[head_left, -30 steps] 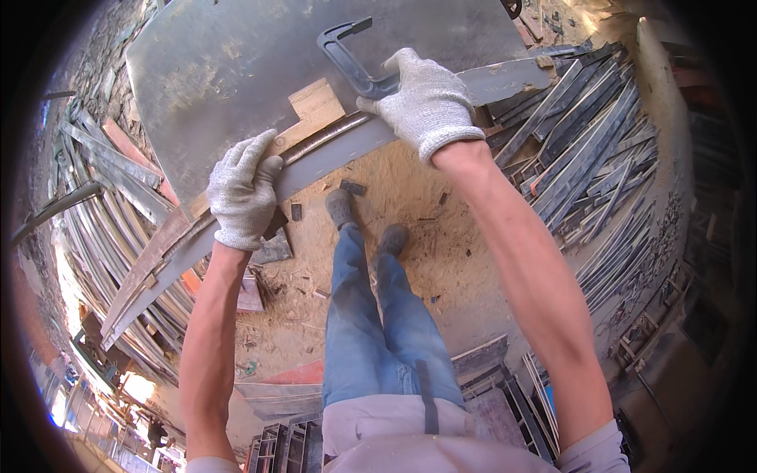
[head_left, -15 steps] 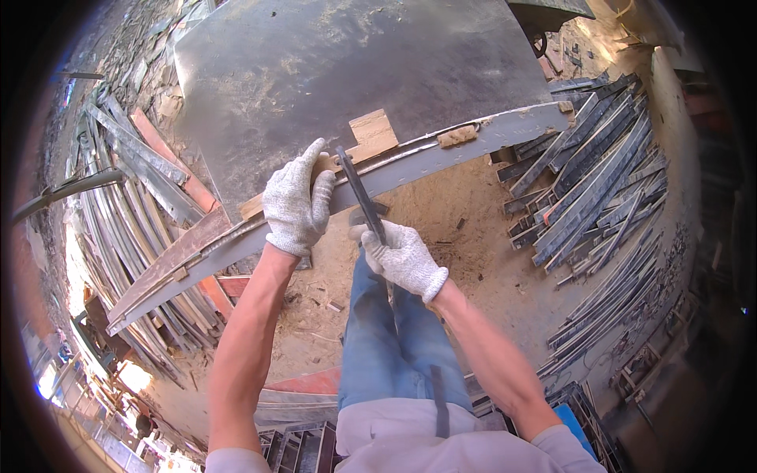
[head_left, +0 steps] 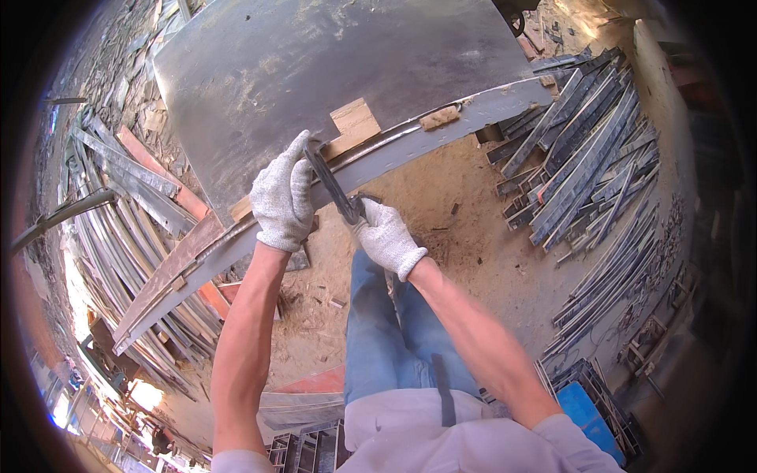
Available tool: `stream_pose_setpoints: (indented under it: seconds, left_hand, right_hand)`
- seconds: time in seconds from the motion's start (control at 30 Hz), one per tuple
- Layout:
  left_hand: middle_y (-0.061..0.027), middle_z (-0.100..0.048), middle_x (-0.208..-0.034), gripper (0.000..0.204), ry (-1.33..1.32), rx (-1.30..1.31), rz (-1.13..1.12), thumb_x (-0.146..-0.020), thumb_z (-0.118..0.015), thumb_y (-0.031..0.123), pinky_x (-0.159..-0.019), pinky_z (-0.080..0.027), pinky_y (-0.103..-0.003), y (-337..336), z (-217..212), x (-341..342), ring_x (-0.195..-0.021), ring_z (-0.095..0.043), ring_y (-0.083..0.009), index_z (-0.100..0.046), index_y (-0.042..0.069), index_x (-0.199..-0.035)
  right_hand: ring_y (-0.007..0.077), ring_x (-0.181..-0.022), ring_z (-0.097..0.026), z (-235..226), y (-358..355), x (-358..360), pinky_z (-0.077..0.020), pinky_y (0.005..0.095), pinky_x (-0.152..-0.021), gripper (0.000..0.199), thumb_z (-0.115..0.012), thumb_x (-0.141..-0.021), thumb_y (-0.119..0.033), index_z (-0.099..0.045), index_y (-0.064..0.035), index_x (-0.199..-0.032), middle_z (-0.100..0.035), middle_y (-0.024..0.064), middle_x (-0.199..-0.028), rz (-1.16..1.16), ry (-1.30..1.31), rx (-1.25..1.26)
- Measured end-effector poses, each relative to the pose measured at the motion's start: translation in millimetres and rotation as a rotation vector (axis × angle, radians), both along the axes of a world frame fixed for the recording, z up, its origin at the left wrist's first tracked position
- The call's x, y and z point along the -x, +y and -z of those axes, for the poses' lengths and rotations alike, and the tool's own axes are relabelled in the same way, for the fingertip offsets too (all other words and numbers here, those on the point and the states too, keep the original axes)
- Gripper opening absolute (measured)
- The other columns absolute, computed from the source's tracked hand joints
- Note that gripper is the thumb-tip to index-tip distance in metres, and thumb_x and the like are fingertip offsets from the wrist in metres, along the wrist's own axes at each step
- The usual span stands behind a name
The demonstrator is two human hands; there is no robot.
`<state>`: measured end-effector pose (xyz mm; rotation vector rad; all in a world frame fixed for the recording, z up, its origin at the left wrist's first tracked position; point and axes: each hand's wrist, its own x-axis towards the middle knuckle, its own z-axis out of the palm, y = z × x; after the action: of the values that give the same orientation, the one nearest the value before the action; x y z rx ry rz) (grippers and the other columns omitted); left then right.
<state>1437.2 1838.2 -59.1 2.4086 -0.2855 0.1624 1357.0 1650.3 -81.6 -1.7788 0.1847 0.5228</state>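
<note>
My right hand (head_left: 386, 238), in a pale knit glove, is closed round the lower end of a dark metal clamp (head_left: 331, 181). The clamp's hooked upper end reaches over a long grey curved beam (head_left: 386, 169) along the near edge of a big dark panel (head_left: 315, 63). My gloved left hand (head_left: 282, 195) is closed over wood at that edge, its fingertips beside the clamp's hook; its grip is partly hidden. Just right of the hook, a notched light wooden block (head_left: 355, 122) lies on the panel. Farther right, a small wooden piece (head_left: 440, 118) sits on the beam.
Dark strips (head_left: 587, 150) are piled on the right, and long bent strips (head_left: 118, 252) on the left. A reddish board (head_left: 162, 173) lies among the left pile. Sandy ground (head_left: 449, 213) with scraps shows below the beam. A blue object (head_left: 587, 418) is at the lower right.
The clamp has shifted left and turned, so its hook now shows against my left fingertips. My right hand has moved slightly left and up with it. My left hand stays at the edge.
</note>
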Motion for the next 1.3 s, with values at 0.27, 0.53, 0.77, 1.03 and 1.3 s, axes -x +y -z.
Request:
stream_pose_setpoints:
  seconds: [0.27,0.53,0.77,1.03,1.3]
  left_hand:
    - [-0.0209,-0.076,-0.104,0.048,0.062,0.002,-0.070,-0.111,-0.048,0.041,-0.085,-0.056,-0.046,-5,-7,-1,-0.093,-0.073,-0.0382,-0.066,0.008,-0.141]
    - [-0.0199,-0.074,-0.107,0.041,0.072,-0.101,-0.044,-0.107,-0.056,0.037,-0.088,-0.055,-0.048,-8,-5,-6,-0.099,-0.072,-0.0390,-0.069,0.007,-0.132]
    - [-0.0172,-0.073,-0.106,0.036,0.100,-0.177,0.015,-0.108,-0.051,0.036,-0.089,-0.053,-0.049,-9,-11,-6,-0.099,-0.069,-0.0385,-0.072,0.007,-0.116]
    - [-0.0145,-0.068,-0.082,0.046,0.151,-0.157,-0.011,-0.112,-0.045,0.041,-0.073,-0.052,-0.045,-3,5,-8,-0.078,-0.068,-0.0356,-0.071,0.006,-0.098]
    - [-0.0131,-0.075,-0.105,0.064,0.347,-0.027,-0.047,-0.112,-0.038,0.057,-0.083,-0.058,-0.038,-5,2,-8,-0.094,-0.072,-0.0239,-0.071,0.002,-0.122]
  right_hand:
    - [0.0482,-0.093,-0.070,19,13,-17,-0.0558,0.0520,-0.081,0.029,-0.061,-0.097,-0.024,-0.070,0.0025,-0.102,-0.071,0.0315,-0.097,-0.029,0.194,0.179]
    - [0.0407,-0.108,-0.070,30,20,36,-0.0560,0.0489,-0.091,0.046,-0.073,-0.093,-0.021,-0.059,-0.0010,-0.133,-0.071,0.0235,-0.117,0.062,0.160,0.160]
    - [0.0384,-0.102,-0.068,29,41,81,-0.0556,0.0474,-0.088,0.035,-0.061,-0.104,-0.021,-0.060,-0.0011,-0.133,-0.070,0.0224,-0.107,0.387,-0.208,0.199]
    - [0.0159,-0.070,-0.069,36,6,91,-0.0537,0.0326,-0.051,0.019,-0.054,-0.113,-0.027,-0.058,-0.0101,-0.121,-0.071,0.0104,-0.093,0.792,0.766,-1.280]
    - [0.0397,-0.100,-0.073,23,37,95,-0.0584,0.0447,-0.087,0.041,-0.069,-0.103,-0.026,-0.060,-0.0059,-0.138,-0.073,0.0190,-0.115,0.378,0.051,0.041]
